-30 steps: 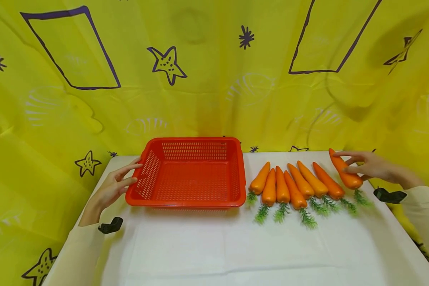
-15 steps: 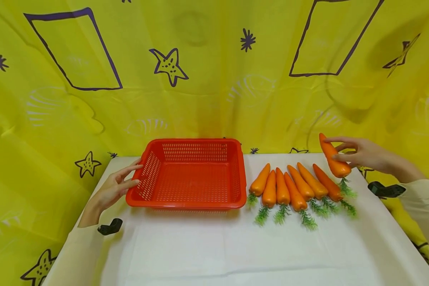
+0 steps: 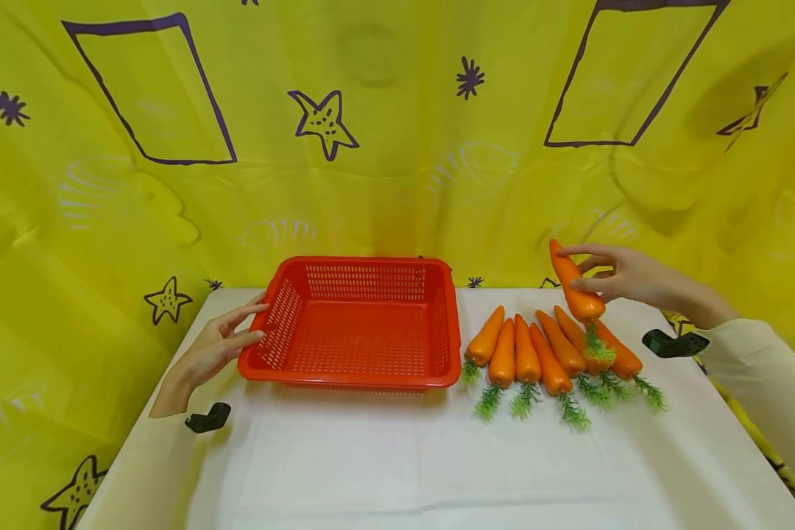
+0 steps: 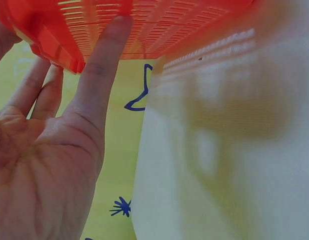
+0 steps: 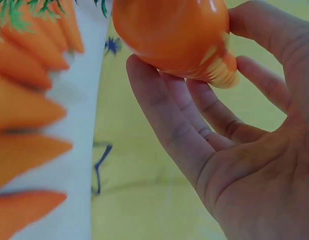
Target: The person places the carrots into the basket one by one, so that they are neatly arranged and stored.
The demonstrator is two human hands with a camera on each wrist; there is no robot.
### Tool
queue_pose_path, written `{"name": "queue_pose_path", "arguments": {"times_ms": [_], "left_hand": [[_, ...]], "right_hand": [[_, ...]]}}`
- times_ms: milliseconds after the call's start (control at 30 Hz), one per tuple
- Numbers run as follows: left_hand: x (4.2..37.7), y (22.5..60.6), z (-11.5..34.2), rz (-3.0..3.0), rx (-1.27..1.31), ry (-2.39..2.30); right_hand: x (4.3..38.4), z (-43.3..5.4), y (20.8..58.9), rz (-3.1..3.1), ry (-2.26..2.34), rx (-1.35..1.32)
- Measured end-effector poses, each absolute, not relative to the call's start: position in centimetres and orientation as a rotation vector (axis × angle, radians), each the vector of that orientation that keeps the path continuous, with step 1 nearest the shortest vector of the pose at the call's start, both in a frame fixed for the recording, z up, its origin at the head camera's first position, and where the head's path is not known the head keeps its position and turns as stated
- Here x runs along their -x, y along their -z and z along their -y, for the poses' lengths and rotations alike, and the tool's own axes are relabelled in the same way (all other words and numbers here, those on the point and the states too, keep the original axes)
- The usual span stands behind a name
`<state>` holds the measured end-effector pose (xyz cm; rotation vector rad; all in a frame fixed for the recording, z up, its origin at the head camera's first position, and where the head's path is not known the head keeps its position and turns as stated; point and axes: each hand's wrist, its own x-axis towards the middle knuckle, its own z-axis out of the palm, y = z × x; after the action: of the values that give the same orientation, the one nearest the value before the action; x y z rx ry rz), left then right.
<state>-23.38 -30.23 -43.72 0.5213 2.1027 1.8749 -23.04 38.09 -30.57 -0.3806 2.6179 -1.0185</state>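
Long cream sleeves (image 3: 762, 390) end near small black wrist devices (image 3: 208, 418) (bent in outline, one each side).

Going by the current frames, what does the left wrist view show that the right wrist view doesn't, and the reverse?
Only the left wrist view: the red basket, seen in part, and the left hand, its fingers touching the basket's outside.

Only the right wrist view: the right hand holding a carrot, with other carrots along the left edge.

Both: part of the white tabletop and the yellow backdrop with dark drawn marks.
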Motion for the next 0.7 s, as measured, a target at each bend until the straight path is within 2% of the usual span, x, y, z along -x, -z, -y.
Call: {"name": "queue_pose_path", "arguments": {"times_ms": [433, 700], "left_hand": [[23.2, 43.4, 30.1, -2.071, -0.55, -1.898], [23.0, 43.5, 29.9, -2.075, -0.493, -1.916]], "right_hand": [[26.3, -27.7, 28.4, -2.495, 1.103, 0.503], [28.6, -19.4, 29.8, -2.322, 1.252, 0.626]]}}
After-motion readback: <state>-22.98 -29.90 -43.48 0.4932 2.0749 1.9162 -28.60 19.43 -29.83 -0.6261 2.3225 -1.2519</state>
